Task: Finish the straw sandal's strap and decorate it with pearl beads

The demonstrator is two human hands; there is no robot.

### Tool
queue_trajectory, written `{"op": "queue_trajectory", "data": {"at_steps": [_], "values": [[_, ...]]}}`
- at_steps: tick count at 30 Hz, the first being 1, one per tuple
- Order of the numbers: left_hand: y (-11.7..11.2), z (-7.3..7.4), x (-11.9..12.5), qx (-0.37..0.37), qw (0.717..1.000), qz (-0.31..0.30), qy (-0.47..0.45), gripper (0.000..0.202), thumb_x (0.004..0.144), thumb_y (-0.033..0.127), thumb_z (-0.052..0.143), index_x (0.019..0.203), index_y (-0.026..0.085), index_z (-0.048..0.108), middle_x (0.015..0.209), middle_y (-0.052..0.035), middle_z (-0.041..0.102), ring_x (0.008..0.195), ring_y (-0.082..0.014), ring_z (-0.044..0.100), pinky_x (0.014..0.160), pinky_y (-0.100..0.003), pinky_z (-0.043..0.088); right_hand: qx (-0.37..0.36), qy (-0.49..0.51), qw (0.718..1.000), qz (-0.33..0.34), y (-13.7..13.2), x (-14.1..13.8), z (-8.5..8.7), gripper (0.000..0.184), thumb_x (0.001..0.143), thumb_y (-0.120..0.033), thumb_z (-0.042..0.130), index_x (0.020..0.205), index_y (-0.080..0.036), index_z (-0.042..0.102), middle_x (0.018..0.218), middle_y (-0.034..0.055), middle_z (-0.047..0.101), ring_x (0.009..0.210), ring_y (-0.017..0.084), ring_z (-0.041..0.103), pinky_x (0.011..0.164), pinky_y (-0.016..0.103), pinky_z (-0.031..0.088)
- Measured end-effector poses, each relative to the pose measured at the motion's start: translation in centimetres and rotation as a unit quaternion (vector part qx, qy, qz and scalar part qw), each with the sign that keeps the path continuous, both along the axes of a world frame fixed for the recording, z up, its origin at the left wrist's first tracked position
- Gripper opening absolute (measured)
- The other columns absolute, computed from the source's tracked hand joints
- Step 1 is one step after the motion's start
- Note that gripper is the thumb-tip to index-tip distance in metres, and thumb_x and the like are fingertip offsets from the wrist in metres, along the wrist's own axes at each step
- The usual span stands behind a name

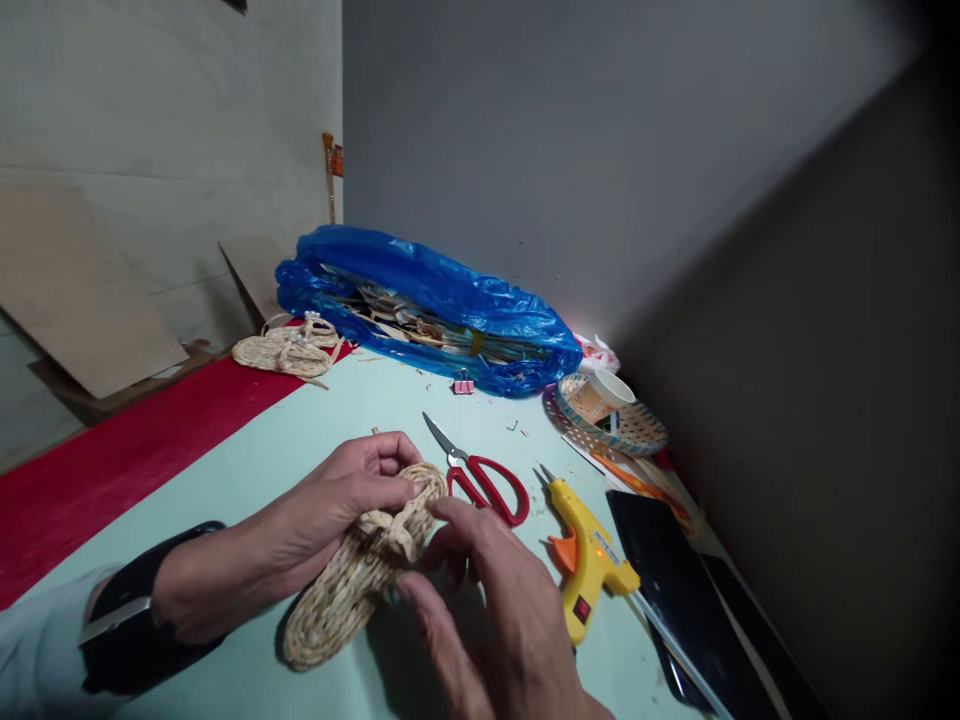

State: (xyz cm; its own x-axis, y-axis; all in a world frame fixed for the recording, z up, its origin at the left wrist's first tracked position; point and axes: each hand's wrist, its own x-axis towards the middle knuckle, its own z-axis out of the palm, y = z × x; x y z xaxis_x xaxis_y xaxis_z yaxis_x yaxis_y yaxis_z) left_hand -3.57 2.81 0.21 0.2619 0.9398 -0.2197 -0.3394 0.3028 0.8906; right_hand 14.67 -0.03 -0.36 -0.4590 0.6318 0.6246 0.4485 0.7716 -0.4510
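A small woven straw sandal (341,590) is tilted over the table, its toe end up and its heel end toward me. My left hand (352,495) grips it near the upper end, thumb on top. A braided strap with a knotted bow (397,530) crosses the sole. At the right side of the strap is my right hand (495,590), thumb and index finger apart, fingertips close to or touching the sandal's edge; its other fingers are partly hidden. Red-handled scissors (487,485) lie just beyond, blades partly open. To the right rests a yellow glue gun (592,560) with an orange trigger.
Another straw sandal or pair (285,350) lies at the far left. A blue plastic bag (435,270) of straw-like scraps spans the back, with a pink binder clip (463,382) before it. A woven basket (641,432) holds a paper cup (611,390). A black flat object (667,560) lies right.
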Motion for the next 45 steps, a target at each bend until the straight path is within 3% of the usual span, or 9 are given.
{"op": "queue_trajectory", "data": {"at_steps": [2, 6, 10, 16, 21, 28, 34, 40, 45], "values": [[0.0, -0.1, 0.0, -0.015, 1.000, 0.001, -0.001, 0.016, 0.078, 0.008, 0.069, 0.082, 0.020, 0.059, 0.072, 0.0058, 0.062, 0.062, -0.0092, 0.057, 0.058, -0.018, 0.046, 0.018, -0.032, 0.999, -0.001, 0.0, -0.1, 0.2, 0.039, 0.097, -0.023, 0.054, 0.135, -0.019, 0.047, 0.080, 0.0028, 0.063, 0.069, 0.018, 0.060, 0.059, 0.027, 0.048], [0.1, -0.2, -0.1, -0.022, 1.000, -0.016, 0.010, 0.014, 0.076, 0.008, 0.069, 0.079, 0.019, 0.060, 0.067, 0.0058, 0.060, 0.059, -0.0088, 0.054, 0.055, -0.018, 0.043, 0.009, -0.090, 0.995, 0.031, 0.3, -0.1, 0.5, 0.030, 0.095, -0.018, 0.046, 0.121, -0.020, 0.062, 0.073, 0.0033, 0.057, 0.064, 0.020, 0.055, 0.051, 0.028, 0.042], [0.0, 0.2, -0.3, -0.022, 0.999, -0.026, 0.023, 0.013, 0.077, 0.011, 0.071, 0.081, 0.019, 0.063, 0.071, 0.0044, 0.063, 0.063, -0.0100, 0.056, 0.058, -0.019, 0.045, -0.029, -0.026, 0.997, 0.063, 0.4, 0.5, 0.9, 0.029, 0.096, -0.017, 0.050, 0.123, -0.018, 0.060, 0.082, 0.0041, 0.065, 0.070, 0.018, 0.061, 0.060, 0.028, 0.049], [-0.4, 1.5, -0.1, -0.057, 0.997, -0.033, 0.041, 0.017, 0.077, 0.022, 0.080, 0.090, 0.023, 0.068, 0.082, 0.0028, 0.067, 0.076, -0.0139, 0.061, 0.067, -0.022, 0.050, -0.150, 0.102, 0.982, -0.049, 1.3, 1.4, 1.3, 0.013, 0.096, -0.020, 0.057, 0.108, -0.019, 0.063, 0.084, -0.0007, 0.067, 0.072, 0.012, 0.062, 0.068, 0.023, 0.049], [-0.7, 1.8, 0.0, -0.070, 0.997, -0.028, 0.035, 0.026, 0.071, 0.031, 0.086, 0.091, 0.023, 0.072, 0.085, -0.0002, 0.072, 0.083, -0.0181, 0.064, 0.072, -0.025, 0.054, -0.162, 0.107, 0.980, -0.037, 1.7, 1.6, 1.2, 0.011, 0.095, -0.020, 0.058, 0.102, -0.018, 0.067, 0.086, 0.0006, 0.067, 0.075, 0.013, 0.062, 0.070, 0.024, 0.049], [-0.7, 1.2, -0.2, -0.096, 0.993, -0.017, 0.068, 0.032, 0.069, 0.034, 0.090, 0.097, 0.027, 0.077, 0.089, -0.0016, 0.079, 0.089, -0.0212, 0.071, 0.074, -0.025, 0.058, -0.230, 0.122, 0.964, -0.050, 1.5, 1.8, 1.6, 0.011, 0.092, -0.020, 0.059, 0.099, -0.017, 0.068, 0.082, -0.0002, 0.072, 0.071, 0.012, 0.063, 0.068, 0.024, 0.049], [-1.0, 0.9, -0.8, -0.130, 0.990, -0.021, 0.050, 0.039, 0.065, 0.036, 0.093, 0.101, 0.029, 0.078, 0.098, -0.0010, 0.082, 0.095, -0.0245, 0.076, 0.077, -0.026, 0.062, -0.206, 0.115, 0.968, -0.084, 1.5, 2.8, 2.3, 0.011, 0.094, -0.020, 0.057, 0.098, -0.019, 0.068, 0.086, -0.0003, 0.072, 0.073, 0.011, 0.066, 0.067, 0.022, 0.050], [-1.1, 0.2, -1.0, -0.149, 0.987, 0.010, 0.064, 0.051, 0.067, 0.038, 0.091, 0.115, 0.029, 0.075, 0.116, -0.0052, 0.080, 0.105, -0.0264, 0.074, 0.080, -0.026, 0.063, -0.127, -0.001, 0.973, -0.193, 0.9, 6.1, 2.7, 0.019, 0.100, -0.028, 0.052, 0.089, -0.020, 0.065, 0.071, -0.0010, 0.066, 0.057, 0.011, 0.060, 0.054, 0.021, 0.046], [-0.9, 0.3, -0.7, -0.094, 0.994, 0.026, 0.055, 0.061, 0.060, 0.040, 0.095, 0.117, 0.033, 0.075, 0.098, -0.0036, 0.084, 0.091, -0.0243, 0.076, 0.072, -0.023, 0.063, -0.084, -0.192, 0.945, -0.253, -0.8, 9.0, 0.1, 0.028, 0.104, -0.036, 0.046, 0.083, -0.021, 0.057, 0.070, 0.0022, 0.066, 0.050, 0.014, 0.062, 0.046, 0.023, 0.046]]}}
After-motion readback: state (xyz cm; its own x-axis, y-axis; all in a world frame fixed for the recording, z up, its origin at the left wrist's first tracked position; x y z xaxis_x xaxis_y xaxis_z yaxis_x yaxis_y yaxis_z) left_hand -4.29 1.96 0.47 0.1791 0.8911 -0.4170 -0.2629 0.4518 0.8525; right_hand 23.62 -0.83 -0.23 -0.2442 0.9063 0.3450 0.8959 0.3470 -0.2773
